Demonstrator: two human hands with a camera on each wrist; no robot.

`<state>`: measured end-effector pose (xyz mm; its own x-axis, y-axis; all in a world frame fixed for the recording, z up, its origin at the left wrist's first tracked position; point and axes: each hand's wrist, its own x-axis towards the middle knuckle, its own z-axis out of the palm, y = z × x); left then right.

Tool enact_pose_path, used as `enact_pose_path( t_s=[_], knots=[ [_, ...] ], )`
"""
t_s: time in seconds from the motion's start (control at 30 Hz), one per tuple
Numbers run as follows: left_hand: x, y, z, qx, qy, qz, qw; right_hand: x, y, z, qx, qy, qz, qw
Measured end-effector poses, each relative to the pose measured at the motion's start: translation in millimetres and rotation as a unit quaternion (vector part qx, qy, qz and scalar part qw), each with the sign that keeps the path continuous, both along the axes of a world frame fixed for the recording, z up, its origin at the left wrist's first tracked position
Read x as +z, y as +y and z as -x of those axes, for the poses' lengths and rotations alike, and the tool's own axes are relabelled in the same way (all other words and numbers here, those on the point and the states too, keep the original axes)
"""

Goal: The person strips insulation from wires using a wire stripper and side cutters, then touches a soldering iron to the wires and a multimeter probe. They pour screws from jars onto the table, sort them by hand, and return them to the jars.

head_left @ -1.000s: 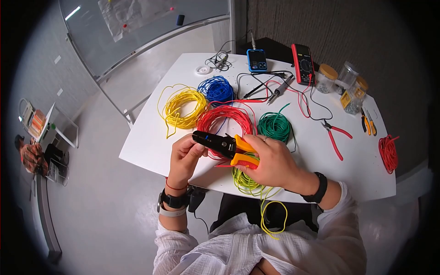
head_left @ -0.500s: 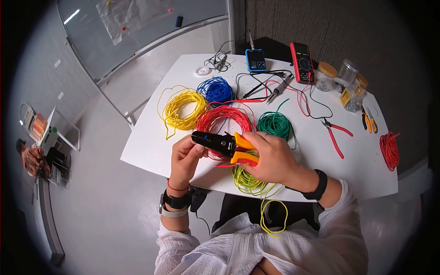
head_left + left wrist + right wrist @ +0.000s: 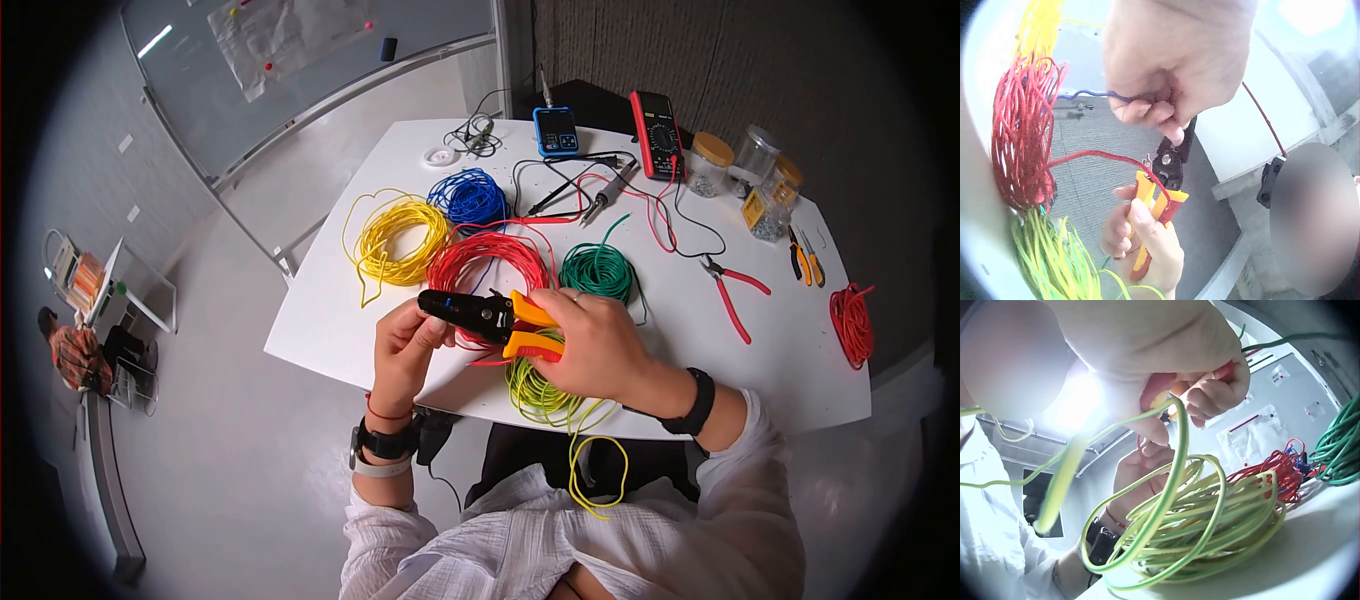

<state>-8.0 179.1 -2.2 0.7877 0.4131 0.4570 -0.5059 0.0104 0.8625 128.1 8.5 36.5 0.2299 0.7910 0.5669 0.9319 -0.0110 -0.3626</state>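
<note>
My right hand (image 3: 605,345) grips the yellow-and-red handles of a wire stripper (image 3: 490,316), whose black head points left over the red wire coil (image 3: 480,255). The handles stand slightly apart. My left hand (image 3: 402,345) is at the tool's tip, thumb and fingers curled. In the left wrist view a blue wire (image 3: 1088,93) runs into those fingers, which pinch it; its end is hidden by the hand and the tool head. Beneath my right hand, the yellow-green wire coil (image 3: 1210,531) rests at the table's near edge, a loose loop hanging over.
Yellow (image 3: 385,245), blue (image 3: 468,198) and green (image 3: 597,270) wire coils lie around the red one on the white table (image 3: 690,370). Toward the right are cutters (image 3: 735,300), a soldering iron (image 3: 607,200), a multimeter (image 3: 658,138) and jars (image 3: 710,160). A person (image 3: 80,355) sits far left.
The head view has shifted slightly. Both hands and the wire stripper keep nearly the same pose over the coils.
</note>
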Motion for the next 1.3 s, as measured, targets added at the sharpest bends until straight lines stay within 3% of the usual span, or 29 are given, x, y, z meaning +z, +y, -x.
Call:
enact_pose_path(
  t_s=[0.2, 0.3, 0.37, 0.4, 0.43, 0.47, 0.5, 0.57, 0.6, 0.73, 0.77, 0.8, 0.83, 0.87, 0.9, 0.97, 1.03, 1.17, 1.23, 1.27, 1.3],
  knots=[
    [0, -3, -3, 0.047, 0.004, -0.004, 0.999, 3, 0, -1, -0.008, -0.001, 0.014, 1.0],
    [3, -2, -4, 0.04, -0.001, -0.006, 0.999, 1, 2, -4, 0.019, 0.074, 0.018, 0.997],
    [7, -1, -4, 0.028, 0.003, -0.019, 0.999, 2, 1, -10, 0.152, 0.289, 0.155, 0.932],
    [11, -1, -4, 0.029, 0.003, -0.019, 0.999, 4, 1, -12, 0.152, 0.289, 0.155, 0.932],
    [15, -3, -6, 0.025, 0.006, -0.006, 1.0, 8, 0, -13, 0.197, 0.506, 0.214, 0.812],
    [17, -4, -7, 0.022, 0.01, 0.006, 1.0, 10, -1, -13, 0.229, 0.689, 0.259, 0.637],
    [17, -2, -8, 0.023, 0.01, 0.006, 1.0, 12, -1, -12, 0.229, 0.689, 0.259, 0.637],
    [16, 2, -10, -0.016, 0.014, 0.063, 0.998, 14, -2, -11, 0.231, 0.791, 0.248, 0.51],
    [16, 1, -10, -0.016, 0.013, 0.063, 0.998, 11, -2, -12, 0.234, 0.794, 0.251, 0.501],
    [16, 1, -11, -0.02, 0.002, 0.063, 0.998, 2, 1, -18, 0.254, 0.783, 0.258, 0.505],
    [16, 2, -11, -0.021, -0.004, 0.055, 0.998, -5, 4, -17, 0.215, 0.584, 0.203, 0.756],
    [15, 1, -11, -0.02, -0.005, 0.055, 0.998, -7, 6, -15, 0.153, 0.322, 0.126, 0.926],
    [15, 0, -10, -0.005, 0.007, 0.042, 0.999, -5, 5, -13, 0.153, 0.322, 0.127, 0.926],
    [15, -1, -10, 0.011, 0.019, 0.029, 0.999, -1, 3, -10, 0.07, 0.193, 0.066, 0.976],
    [15, -1, -10, 0.011, 0.018, 0.029, 0.999, 4, 2, -7, -0.015, 0.059, 0.003, 0.998],
    [14, -1, -12, 0.018, 0.021, 0.024, 0.999, 9, 1, -6, -0.038, 0.065, 0.016, 0.997],
    [14, -1, -13, 0.018, 0.026, 0.015, 0.999, 13, -1, -10, -0.094, -0.081, -0.01, 0.992],
    [17, -5, -13, 0.03, 0.038, 0.006, 0.999, 1, 4, -22, -0.086, -0.11, -0.044, 0.989],
    [21, -4, -12, 0.037, 0.039, -0.004, 0.999, -6, 7, -23, 0.026, 0.081, -0.029, 0.996],
    [23, -3, -12, 0.043, 0.041, -0.012, 0.998, -5, 5, -25, 0.026, 0.081, -0.029, 0.996],
    [24, -3, -12, 0.043, 0.04, -0.012, 0.998, 2, 2, -26, 0.1, 0.424, 0.105, 0.894]
  ],
)
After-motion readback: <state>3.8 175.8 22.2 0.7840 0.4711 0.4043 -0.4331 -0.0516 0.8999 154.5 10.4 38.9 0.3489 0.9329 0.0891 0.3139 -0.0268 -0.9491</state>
